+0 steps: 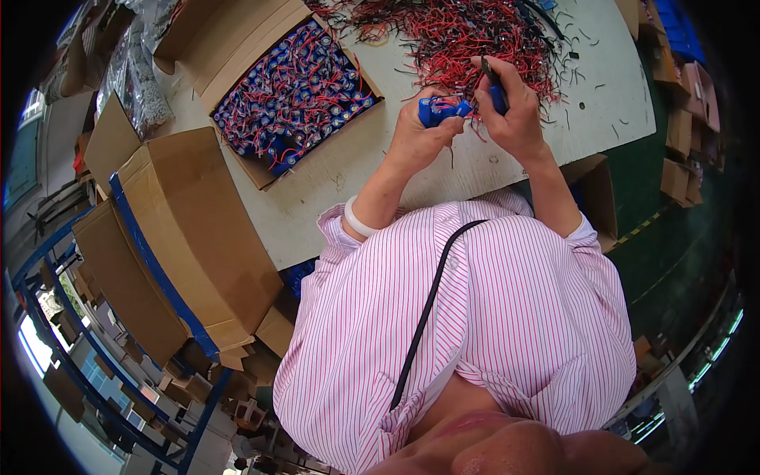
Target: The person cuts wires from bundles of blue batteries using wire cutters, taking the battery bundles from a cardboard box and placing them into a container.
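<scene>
My left hand [421, 136] is closed round a blue battery pack [434, 112] with red and black wires at its end. In my right hand [514, 119] is a hand tool [496, 89] with blue handles and a dark tip that points up. The two hands are close together over the table, with the wire end of the pack between them. Just beyond them lies a large pile of red and black wire pieces [475, 39]. To the left, an open cardboard box [360, 67] holds many blue battery packs with wires.
A large open cardboard box [198, 229] stands left of the table [332, 190], beside a blue metal frame [87, 340]. Clear plastic bags [142, 87] lie at the upper left, near another person's arm [75, 59]. More boxes [681, 178] are at the right.
</scene>
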The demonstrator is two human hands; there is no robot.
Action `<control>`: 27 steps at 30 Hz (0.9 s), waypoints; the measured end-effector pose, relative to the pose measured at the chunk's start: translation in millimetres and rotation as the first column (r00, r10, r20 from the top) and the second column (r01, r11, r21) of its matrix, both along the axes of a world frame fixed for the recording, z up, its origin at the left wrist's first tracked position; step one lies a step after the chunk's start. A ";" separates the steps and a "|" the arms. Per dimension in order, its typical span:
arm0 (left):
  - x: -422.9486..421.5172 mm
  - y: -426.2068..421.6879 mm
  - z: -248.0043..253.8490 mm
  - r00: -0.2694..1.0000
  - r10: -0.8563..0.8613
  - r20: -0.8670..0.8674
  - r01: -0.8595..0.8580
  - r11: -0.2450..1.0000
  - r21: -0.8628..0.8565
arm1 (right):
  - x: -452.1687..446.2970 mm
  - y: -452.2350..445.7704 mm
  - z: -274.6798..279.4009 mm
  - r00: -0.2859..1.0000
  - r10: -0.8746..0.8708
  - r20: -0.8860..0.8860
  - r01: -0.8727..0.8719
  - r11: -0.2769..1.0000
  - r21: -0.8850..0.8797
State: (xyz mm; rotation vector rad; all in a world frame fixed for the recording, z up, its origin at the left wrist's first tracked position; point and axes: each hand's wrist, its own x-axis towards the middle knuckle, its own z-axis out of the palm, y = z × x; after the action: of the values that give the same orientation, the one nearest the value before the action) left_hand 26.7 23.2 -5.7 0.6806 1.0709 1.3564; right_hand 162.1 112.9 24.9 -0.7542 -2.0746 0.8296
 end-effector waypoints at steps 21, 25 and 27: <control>-10.9 -0.1 5.5 0.975 -0.053 0.217 0.045 0.998 0.041 | 35.7 11.9 26.1 0.856 0.236 0.461 -0.302 0.951 0.074; -13.8 -0.2 9.4 0.964 -0.109 0.244 0.112 0.994 0.001 | 37.1 13.5 28.7 0.818 0.269 0.508 -0.358 0.930 0.085; -15.1 0.3 7.3 0.961 -0.128 0.246 0.130 0.991 0.005 | 38.7 13.2 25.5 0.802 0.290 0.522 -0.365 0.930 0.045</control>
State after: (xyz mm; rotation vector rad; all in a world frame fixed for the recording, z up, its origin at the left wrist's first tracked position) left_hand 11.6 23.5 1.6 0.5480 0.8210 1.2835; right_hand 200.7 126.1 50.4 -0.5782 -2.7715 0.6971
